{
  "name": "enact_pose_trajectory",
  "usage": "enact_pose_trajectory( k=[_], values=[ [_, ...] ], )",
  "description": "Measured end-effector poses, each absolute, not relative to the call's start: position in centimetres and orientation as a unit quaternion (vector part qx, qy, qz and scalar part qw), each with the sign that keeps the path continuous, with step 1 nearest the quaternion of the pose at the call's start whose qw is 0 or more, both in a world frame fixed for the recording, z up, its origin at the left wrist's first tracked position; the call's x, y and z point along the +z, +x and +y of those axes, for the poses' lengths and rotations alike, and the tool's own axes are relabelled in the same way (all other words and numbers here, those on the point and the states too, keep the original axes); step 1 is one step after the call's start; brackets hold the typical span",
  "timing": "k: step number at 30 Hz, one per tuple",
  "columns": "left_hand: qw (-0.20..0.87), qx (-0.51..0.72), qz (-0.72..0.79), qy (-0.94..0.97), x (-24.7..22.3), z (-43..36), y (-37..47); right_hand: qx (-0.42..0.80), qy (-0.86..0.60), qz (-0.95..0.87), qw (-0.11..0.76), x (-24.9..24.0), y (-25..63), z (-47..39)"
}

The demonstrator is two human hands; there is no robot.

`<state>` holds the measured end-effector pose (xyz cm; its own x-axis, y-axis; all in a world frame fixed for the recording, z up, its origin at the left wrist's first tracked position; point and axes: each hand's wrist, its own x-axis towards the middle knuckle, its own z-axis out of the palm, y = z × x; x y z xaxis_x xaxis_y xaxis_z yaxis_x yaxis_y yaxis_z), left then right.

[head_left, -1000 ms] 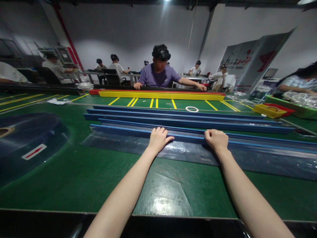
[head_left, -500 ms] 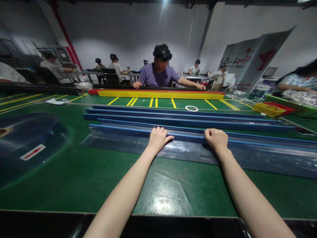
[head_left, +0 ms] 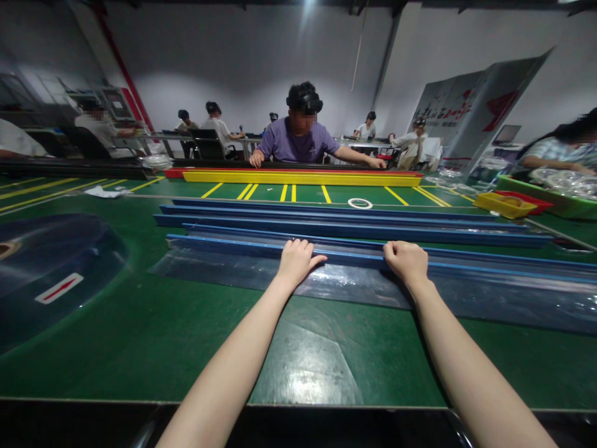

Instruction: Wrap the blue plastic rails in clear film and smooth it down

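A long blue channel strip [head_left: 224,245] lies crosswise before me, with a flat, shiny transparent plastic sheet [head_left: 237,269] along its near side. My left hand [head_left: 296,261] has its fingers hooked over the channel's near edge, the thumb stretched out to the right along it. Further right, my right hand [head_left: 408,264] is closed on the same edge, knuckles up. Its fingertips are hidden behind the edge. Just beyond lie more blue channel strips [head_left: 261,221], parallel to this one and apart from my hands.
A roll of clear plastic sheet [head_left: 100,261] with a red-arrow label lies left on the green table [head_left: 163,348]. Farther back are a white ring [head_left: 360,203], yellow strips [head_left: 303,178] by a co-worker in purple [head_left: 298,140], and a yellow tray [head_left: 504,205] at right.
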<state>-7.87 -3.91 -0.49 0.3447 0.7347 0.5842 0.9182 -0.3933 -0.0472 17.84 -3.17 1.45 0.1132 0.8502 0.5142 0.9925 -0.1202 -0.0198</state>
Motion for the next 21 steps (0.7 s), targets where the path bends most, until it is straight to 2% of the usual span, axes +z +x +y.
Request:
enact_pose_trajectory(
  k=[21],
  values=[
    [0.192, -0.251, -0.513, -0.798, -0.49, -3.86, -7.95, -0.185, -0.726, -0.638, 0.179, 1.51, 17.85, -3.17]
  ],
)
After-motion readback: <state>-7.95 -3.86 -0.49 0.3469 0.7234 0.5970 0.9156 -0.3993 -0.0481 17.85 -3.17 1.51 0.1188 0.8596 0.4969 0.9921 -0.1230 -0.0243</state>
